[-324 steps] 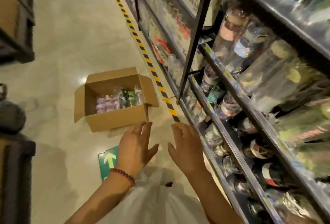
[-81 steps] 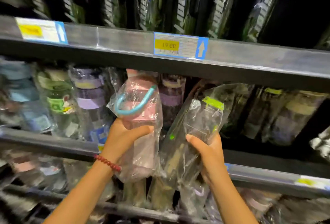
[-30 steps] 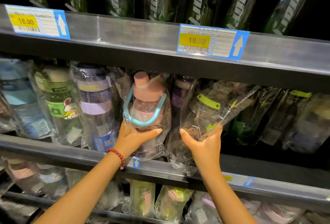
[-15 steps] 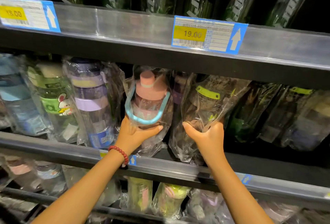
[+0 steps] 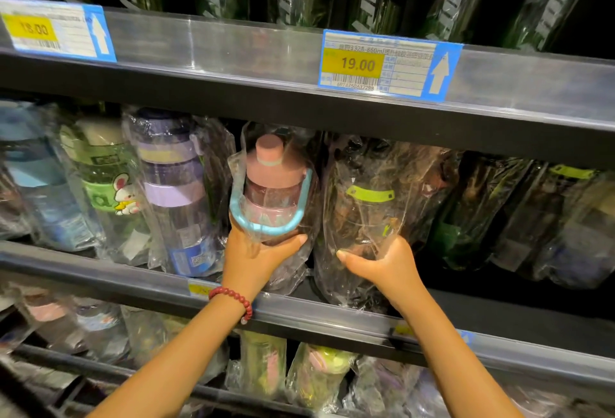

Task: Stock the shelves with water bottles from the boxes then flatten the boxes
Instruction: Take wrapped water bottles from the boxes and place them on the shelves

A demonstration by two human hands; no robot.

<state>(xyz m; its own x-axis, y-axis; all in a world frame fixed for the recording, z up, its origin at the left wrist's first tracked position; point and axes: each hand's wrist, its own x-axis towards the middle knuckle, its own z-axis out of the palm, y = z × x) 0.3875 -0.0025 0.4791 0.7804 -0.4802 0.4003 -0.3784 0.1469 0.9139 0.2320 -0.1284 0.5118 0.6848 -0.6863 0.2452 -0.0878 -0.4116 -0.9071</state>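
- Left hand [image 5: 256, 256] grips the pink bottle [image 5: 274, 191] upright on the shelf [image 5: 139, 281].
- Right hand [image 5: 386, 262], at its 3 o'clock, fingers wrapped round the green-tagged bottle [image 5: 369, 204].

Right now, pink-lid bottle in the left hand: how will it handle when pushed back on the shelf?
The pink-lidded bottle looks empty and clear, so probably light. Its loose plastic bag is glossy and crinkled, so the left hand may slip on the film rather than the bottle. Tall with a heavy-looking lid, it could tip against the bagged dark bottle beside it.
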